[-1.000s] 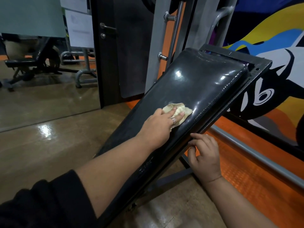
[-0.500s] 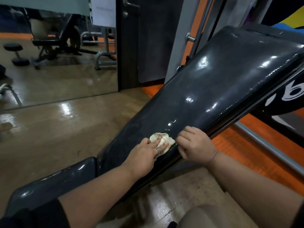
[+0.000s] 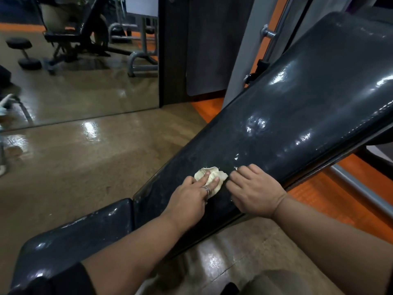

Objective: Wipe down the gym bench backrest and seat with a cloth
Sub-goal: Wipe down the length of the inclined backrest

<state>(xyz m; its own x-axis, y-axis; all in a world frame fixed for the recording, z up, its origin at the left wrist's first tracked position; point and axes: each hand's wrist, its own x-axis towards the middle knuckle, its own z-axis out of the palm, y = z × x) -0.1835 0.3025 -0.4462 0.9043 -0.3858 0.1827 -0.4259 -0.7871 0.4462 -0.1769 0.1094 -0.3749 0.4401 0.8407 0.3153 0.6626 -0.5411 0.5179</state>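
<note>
The glossy black backrest (image 3: pixel 297 116) slopes up from the lower middle to the top right. Its black seat pad (image 3: pixel 74 237) lies at the lower left, split from it by a narrow gap. A crumpled cream cloth (image 3: pixel 209 176) sits on the low end of the backrest. My left hand (image 3: pixel 191 199), with a ring on one finger, presses down on the cloth. My right hand (image 3: pixel 253 190) rests beside it on the backrest's near edge, fingers curled over the pad, touching the cloth's right side.
A wall mirror (image 3: pixel 74 60) at the left reflects a bench and a dumbbell. A dark door (image 3: pixel 204 45) and grey steel uprights (image 3: pixel 274 35) stand behind the bench. Shiny brown floor (image 3: pixel 85 167) spreads to the left, orange rubber flooring (image 3: pixel 331 192) to the right.
My left hand has slid the cloth down the backrest toward its low end. My right hand came up from the frame's side onto the pad edge next to the cloth.
</note>
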